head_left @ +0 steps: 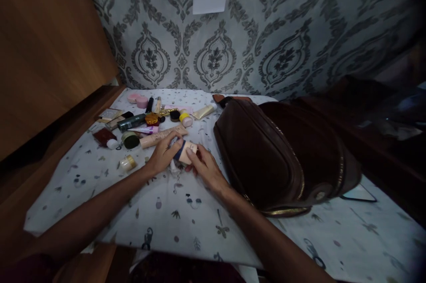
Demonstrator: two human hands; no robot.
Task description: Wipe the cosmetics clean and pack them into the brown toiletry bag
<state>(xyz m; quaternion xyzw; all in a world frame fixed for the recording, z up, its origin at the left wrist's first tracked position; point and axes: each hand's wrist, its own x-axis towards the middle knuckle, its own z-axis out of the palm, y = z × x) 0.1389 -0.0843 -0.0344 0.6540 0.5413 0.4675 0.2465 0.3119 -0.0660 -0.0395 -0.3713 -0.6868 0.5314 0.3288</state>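
Both hands meet over the cloth around a small beige cosmetic tube (188, 151) with a dark blue end. My left hand (162, 154) closes on the blue end. My right hand (209, 168) pinches the beige end between thumb and fingers. Under the tube, something white and crumpled (174, 169) shows; whether it is tissue or cloth I cannot tell. Just beyond my left hand lies a long beige tube (156, 138). A small jar with a gold lid (128, 163) rests left of that hand.
Several cosmetics, among them a dark green bottle (132, 121), a yellow-lidded jar (185, 118) and a cream tube (204, 111), lie at the back left. A large brown leather bag (259, 154) fills the right. A phone-like flat object (359, 193) peeks out behind it.
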